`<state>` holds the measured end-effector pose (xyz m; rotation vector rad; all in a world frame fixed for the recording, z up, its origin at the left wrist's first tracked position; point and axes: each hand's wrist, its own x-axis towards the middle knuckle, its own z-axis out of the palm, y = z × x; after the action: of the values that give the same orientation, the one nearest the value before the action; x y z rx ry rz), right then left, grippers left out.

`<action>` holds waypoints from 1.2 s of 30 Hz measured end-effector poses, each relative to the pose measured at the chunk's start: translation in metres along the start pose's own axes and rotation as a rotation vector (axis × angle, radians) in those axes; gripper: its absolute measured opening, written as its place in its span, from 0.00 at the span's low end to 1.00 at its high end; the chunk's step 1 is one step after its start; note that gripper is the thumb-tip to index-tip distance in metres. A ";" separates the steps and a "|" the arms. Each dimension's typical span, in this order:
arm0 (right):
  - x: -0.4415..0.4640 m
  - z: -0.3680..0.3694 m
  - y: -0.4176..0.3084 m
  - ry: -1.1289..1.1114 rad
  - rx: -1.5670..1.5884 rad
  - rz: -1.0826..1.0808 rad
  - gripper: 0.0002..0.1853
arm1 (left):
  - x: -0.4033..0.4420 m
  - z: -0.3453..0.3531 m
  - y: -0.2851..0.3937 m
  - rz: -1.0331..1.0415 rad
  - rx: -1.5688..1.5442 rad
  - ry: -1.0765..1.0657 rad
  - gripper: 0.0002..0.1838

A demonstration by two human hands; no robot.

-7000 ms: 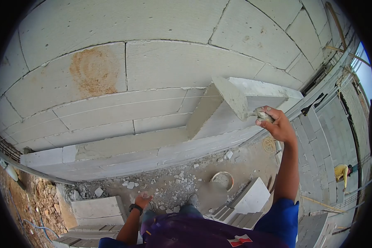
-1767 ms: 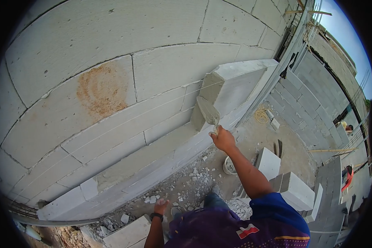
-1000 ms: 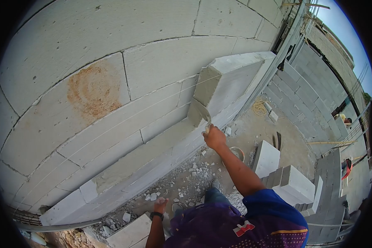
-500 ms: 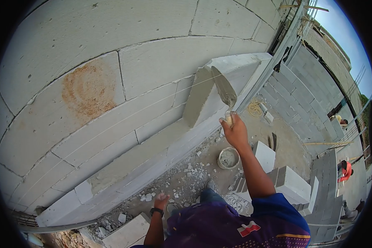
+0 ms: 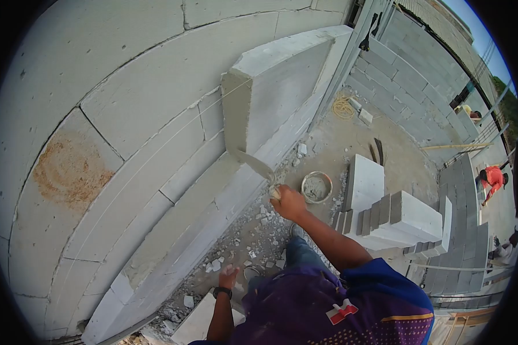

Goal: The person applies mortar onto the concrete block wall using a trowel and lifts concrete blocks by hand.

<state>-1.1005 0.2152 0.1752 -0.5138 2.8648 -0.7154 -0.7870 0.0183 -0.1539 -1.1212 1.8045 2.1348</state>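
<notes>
My right hand is wrapped round the handle of a trowel. The trowel's blade lies at the inner corner where the raised block meets the lower course. Grey mortar coats that block's near end face, and a mortar layer runs along the top of the lower course. A thin string stretches along the wall. Low beside my body, my left hand has its fingers apart and holds nothing.
A bucket of mortar stands on the floor, with rubble to its left. Stacked white blocks are at the right. Yellow rope lies farther back. A person in red is at the far right.
The trowel has come down from beside the raised block's upper edge to its lower corner, with my right hand moving left. The view has turned, bringing the bucket and stacked blocks higher.
</notes>
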 end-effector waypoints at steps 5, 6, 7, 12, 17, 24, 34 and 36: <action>0.019 0.017 0.021 0.132 0.135 -0.036 0.23 | -0.006 0.010 0.044 -0.116 0.069 -0.031 0.38; 0.007 0.020 0.028 0.182 0.217 -0.055 0.23 | -0.008 0.010 0.047 -0.136 0.098 -0.036 0.37; -0.004 0.024 0.036 0.235 0.294 -0.080 0.22 | -0.009 0.014 0.051 -0.153 0.121 -0.039 0.35; -0.055 0.073 0.151 0.090 0.270 0.159 0.22 | 0.013 0.036 0.050 -0.251 0.316 -0.184 0.33; -0.037 0.085 0.316 -0.259 0.186 0.721 0.25 | 0.050 0.099 0.087 -0.216 0.423 -0.269 0.34; 0.087 0.156 0.509 -0.460 0.200 0.833 0.29 | 0.144 0.249 0.145 -0.430 0.635 -0.146 0.28; 0.156 0.022 0.714 0.147 0.906 1.273 0.29 | 0.271 0.780 0.287 -0.250 0.532 -0.550 0.32; 0.156 0.011 0.760 0.295 0.920 1.439 0.27 | 0.288 0.861 0.303 -0.230 0.601 -0.638 0.32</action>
<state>-1.4652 0.7838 -0.2072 1.5942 1.8418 -1.4895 -1.5410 0.6027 -0.0780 -0.4085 1.7016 1.4214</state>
